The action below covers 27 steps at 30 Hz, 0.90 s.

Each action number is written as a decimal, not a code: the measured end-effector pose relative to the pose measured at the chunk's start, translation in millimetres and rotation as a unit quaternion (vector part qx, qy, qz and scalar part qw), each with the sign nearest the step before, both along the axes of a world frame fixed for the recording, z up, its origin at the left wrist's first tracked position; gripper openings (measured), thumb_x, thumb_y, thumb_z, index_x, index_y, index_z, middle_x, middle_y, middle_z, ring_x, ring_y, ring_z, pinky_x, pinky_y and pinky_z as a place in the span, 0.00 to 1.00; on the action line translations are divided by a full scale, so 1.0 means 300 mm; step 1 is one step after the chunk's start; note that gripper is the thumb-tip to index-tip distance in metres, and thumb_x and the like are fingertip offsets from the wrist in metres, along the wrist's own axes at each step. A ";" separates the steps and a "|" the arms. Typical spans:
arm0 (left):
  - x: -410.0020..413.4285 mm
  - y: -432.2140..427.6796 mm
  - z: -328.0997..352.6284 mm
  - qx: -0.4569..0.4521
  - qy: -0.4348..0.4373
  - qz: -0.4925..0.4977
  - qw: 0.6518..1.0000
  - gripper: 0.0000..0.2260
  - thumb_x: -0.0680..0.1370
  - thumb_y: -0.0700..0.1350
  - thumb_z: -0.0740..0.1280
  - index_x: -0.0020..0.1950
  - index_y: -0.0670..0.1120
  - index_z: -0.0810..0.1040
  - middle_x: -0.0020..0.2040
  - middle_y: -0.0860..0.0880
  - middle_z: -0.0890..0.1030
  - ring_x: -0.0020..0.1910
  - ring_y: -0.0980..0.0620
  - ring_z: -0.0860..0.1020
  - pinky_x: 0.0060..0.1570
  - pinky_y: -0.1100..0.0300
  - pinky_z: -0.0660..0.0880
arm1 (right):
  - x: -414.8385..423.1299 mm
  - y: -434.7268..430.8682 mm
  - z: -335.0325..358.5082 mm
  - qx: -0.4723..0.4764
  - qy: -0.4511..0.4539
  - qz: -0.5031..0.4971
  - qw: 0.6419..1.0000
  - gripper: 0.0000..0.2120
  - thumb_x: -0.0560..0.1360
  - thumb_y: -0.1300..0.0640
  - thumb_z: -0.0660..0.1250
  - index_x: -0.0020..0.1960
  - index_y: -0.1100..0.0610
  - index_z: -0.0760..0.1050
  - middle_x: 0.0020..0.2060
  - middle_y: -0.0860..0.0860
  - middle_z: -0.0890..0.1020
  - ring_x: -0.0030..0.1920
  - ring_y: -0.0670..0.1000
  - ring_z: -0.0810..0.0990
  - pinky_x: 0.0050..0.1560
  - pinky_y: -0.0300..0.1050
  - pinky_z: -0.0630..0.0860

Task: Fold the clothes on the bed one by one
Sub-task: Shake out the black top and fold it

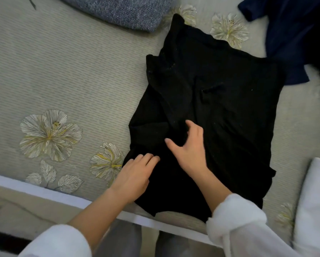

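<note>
A person seen from above wears a white, soft-looking long-sleeved top. The left sleeve (62,242) and right sleeve (235,219) are pushed back and bunched in loose folds, leaving the forearms, left hand (135,175) and right hand (188,147) bare. Grey trousers (122,238) show between the sleeves.

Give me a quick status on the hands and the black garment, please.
Left hand flat on black garment, near edge. Right hand on its middle, grip unclear. Navy garment beside its far corner.

a home bedroom: flowered bed cover (49,86), pillow (315,201), strewn clothes (211,108).
</note>
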<state>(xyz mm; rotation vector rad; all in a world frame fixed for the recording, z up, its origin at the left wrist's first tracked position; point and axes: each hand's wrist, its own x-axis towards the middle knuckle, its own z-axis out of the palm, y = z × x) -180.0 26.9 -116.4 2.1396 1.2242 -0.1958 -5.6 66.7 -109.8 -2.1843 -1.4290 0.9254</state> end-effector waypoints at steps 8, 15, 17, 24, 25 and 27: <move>-0.062 -0.006 -0.027 -0.031 0.066 0.076 0.994 0.42 0.75 0.43 0.60 0.72 0.65 0.30 0.48 0.52 0.66 0.41 0.51 0.75 0.33 0.59 0.70 | -0.087 0.327 0.033 -0.032 0.213 -0.242 0.946 0.10 0.77 0.57 0.66 0.53 0.61 0.81 0.45 0.55 0.83 0.47 0.53 0.80 0.52 0.47 0.75; -0.055 -0.008 -0.028 -0.025 0.059 0.046 0.997 0.43 0.78 0.46 0.60 0.66 0.70 0.23 0.46 0.52 0.64 0.31 0.54 0.67 0.30 0.61 0.70 | 0.199 0.237 0.155 0.003 0.369 -0.441 0.818 0.07 0.78 0.57 0.62 0.47 0.57 0.77 0.34 0.51 0.81 0.34 0.49 0.80 0.35 0.40 0.76; -0.043 -0.015 -0.036 -0.018 0.064 0.029 0.997 0.43 0.78 0.47 0.60 0.66 0.69 0.23 0.48 0.51 0.67 0.33 0.53 0.69 0.31 0.61 0.70 | 0.176 0.186 0.112 -0.057 0.249 -0.323 0.911 0.08 0.77 0.53 0.67 0.52 0.56 0.76 0.42 0.52 0.81 0.41 0.49 0.79 0.39 0.40 0.75; -0.012 0.023 -0.056 -0.055 0.097 -0.008 0.994 0.44 0.77 0.47 0.61 0.64 0.70 0.23 0.55 0.47 0.71 0.44 0.46 0.79 0.34 0.58 0.69 | -0.078 0.270 0.016 -0.035 -0.071 0.077 0.994 0.27 0.71 0.50 0.72 0.65 0.58 0.68 0.59 0.53 0.72 0.61 0.53 0.71 0.57 0.47 0.72; -0.008 0.029 -0.057 -0.061 0.107 -0.015 0.992 0.44 0.77 0.47 0.61 0.64 0.69 0.23 0.56 0.46 0.71 0.46 0.45 0.79 0.35 0.58 0.69 | -0.090 0.304 0.018 -0.056 -0.033 0.028 0.998 0.18 0.71 0.56 0.70 0.59 0.59 0.73 0.53 0.54 0.76 0.58 0.55 0.75 0.52 0.47 0.75; 0.000 0.039 -0.054 -0.071 0.124 -0.011 0.990 0.46 0.76 0.46 0.62 0.64 0.67 0.21 0.59 0.45 0.71 0.47 0.44 0.79 0.36 0.56 0.69 | -0.070 0.383 0.049 -0.108 0.218 -0.202 0.949 0.07 0.68 0.64 0.68 0.47 0.61 0.79 0.42 0.55 0.81 0.52 0.60 0.81 0.46 0.49 0.79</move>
